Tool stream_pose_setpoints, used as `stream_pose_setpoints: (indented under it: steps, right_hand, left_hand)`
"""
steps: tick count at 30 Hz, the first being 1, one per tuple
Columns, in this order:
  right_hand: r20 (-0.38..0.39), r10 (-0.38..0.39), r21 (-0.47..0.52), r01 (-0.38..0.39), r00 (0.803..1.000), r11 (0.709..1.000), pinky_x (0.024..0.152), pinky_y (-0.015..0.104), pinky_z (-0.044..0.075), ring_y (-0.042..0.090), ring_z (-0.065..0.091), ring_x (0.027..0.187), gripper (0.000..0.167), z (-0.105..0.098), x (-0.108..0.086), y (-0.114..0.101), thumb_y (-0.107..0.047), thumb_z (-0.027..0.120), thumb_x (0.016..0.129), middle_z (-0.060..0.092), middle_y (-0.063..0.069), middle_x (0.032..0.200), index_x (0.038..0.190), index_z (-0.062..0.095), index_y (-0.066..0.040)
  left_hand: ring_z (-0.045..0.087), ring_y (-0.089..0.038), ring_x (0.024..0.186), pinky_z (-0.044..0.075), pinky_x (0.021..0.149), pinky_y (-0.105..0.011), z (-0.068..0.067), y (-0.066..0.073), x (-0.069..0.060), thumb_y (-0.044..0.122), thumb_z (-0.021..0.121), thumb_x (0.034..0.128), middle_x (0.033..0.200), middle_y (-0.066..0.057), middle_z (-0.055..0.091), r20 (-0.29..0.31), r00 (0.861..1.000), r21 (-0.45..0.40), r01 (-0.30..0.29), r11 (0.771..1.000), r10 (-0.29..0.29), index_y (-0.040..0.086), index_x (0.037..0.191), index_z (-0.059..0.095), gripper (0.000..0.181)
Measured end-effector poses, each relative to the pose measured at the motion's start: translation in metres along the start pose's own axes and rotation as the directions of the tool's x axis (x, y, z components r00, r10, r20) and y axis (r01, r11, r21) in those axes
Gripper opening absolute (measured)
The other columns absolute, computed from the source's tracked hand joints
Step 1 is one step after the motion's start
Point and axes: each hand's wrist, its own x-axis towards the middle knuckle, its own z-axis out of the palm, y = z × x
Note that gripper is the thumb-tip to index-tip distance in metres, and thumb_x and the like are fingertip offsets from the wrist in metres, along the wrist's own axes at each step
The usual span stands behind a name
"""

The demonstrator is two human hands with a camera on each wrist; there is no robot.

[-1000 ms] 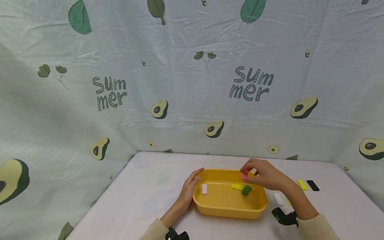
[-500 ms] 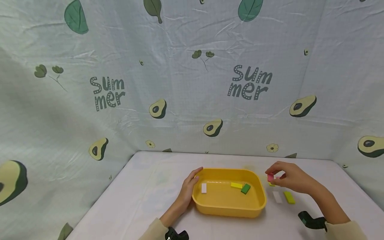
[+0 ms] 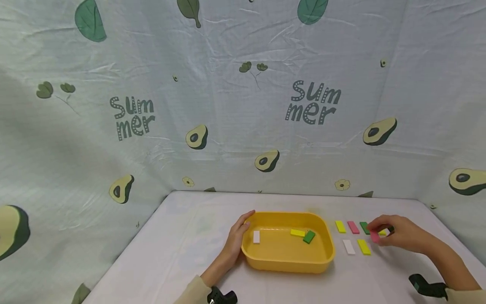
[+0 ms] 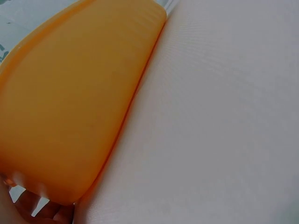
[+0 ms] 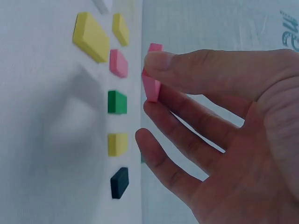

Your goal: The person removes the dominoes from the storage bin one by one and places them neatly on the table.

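Right hand (image 3: 407, 233): narrow pinch on a small pink block (image 5: 153, 88), seemingly raised off the bench (image 3: 197, 249), toward the right end of the back row. Left hand (image 3: 232, 240): against left end of yellow tray (image 3: 288, 266); cannot tell whether gripping or just steadying.

Risks, as judged:
- Slip of pink block from the small contact area; probable landing among green block (image 3: 364, 228), half-hidden yellow block (image 3: 382, 232) or black block (image 5: 119, 183).
- Nudged row, from unused lower fingers hanging near it or from a low approach.
- Misjudged clearance, with part of the back row behind the hand in the head view.
- Sliding of white piece (image 3: 256, 237), yellow piece (image 3: 298, 232) and green piece (image 3: 309, 237) inside the tray, upon any tilt or tug from the left.

Surface: white, flat, apparently cloth-covered; possible rucking under a dragged tray. Nearer row: white block (image 3: 349, 247) beside front yellow block (image 3: 363, 247), not touching.

Room: pale creased sheet (image 3: 235, 109) behind bench, with avocado prints (image 3: 379, 131) and "summer" lettering (image 3: 314, 102).
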Motion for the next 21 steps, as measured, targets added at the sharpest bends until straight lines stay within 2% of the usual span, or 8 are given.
stream_pose_setpoints:
  steps: [8, 11, 14, 21]
  right_hand:
    - [0.104, 0.075, 0.092, -0.085, 0.992, 0.992, 0.077, 0.024, 0.054, 0.021, 0.06, 0.101, 0.047, 0.003, 0.004, 0.01, -0.009, 0.081, 0.08, 0.07, 0.012, 0.119, 0.124, 0.069, 0.002]
    - [0.129, 0.085, 0.113, -0.1, 0.988, 0.989, 0.084, 0.034, 0.058, 0.025, 0.061, 0.103, 0.047, 0.007, 0.005, 0.01, -0.005, 0.082, 0.078, 0.07, 0.011, 0.118, 0.123, 0.069, 0.002]
    - [0.135, 0.095, 0.113, -0.111, 0.986, 0.987, 0.086, 0.042, 0.059, 0.027, 0.061, 0.104, 0.047, 0.01, 0.006, 0.009, -0.003, 0.082, 0.077, 0.069, 0.01, 0.116, 0.122, 0.069, 0.003]
    - [0.11, 0.147, 0.079, -0.156, 0.983, 0.985, 0.084, 0.039, 0.059, 0.025, 0.06, 0.103, 0.049, 0.013, 0.007, 0.006, -0.005, 0.086, 0.074, 0.069, 0.007, 0.113, 0.12, 0.071, 0.0]
  left_hand:
    - [0.031, -0.036, 0.155, 0.022, 0.129, -0.057, -0.001, 0.001, 0.001, 0.021, 0.034, 0.1114, 0.166, -0.015, 0.037, 0.003, 1.0, -0.026, 0.0, 1.0, 0.0, 0.01, 0.158, 0.042, 0.048]
    - [0.031, -0.035, 0.155, 0.023, 0.129, -0.056, 0.0, 0.0, 0.001, 0.021, 0.034, 0.1113, 0.166, -0.015, 0.037, 0.002, 1.0, -0.047, 0.004, 0.999, -0.004, 0.008, 0.157, 0.042, 0.048]
    - [0.032, -0.035, 0.155, 0.024, 0.128, -0.056, 0.0, 0.0, 0.0, 0.021, 0.034, 0.1112, 0.166, -0.015, 0.037, -0.001, 1.0, -0.048, 0.006, 0.999, -0.006, 0.009, 0.157, 0.042, 0.048]
    - [0.033, -0.035, 0.155, 0.025, 0.128, -0.056, 0.0, 0.001, 0.001, 0.021, 0.034, 0.1114, 0.166, -0.015, 0.037, 0.004, 1.0, -0.05, 0.002, 0.999, -0.001, 0.01, 0.157, 0.042, 0.048]
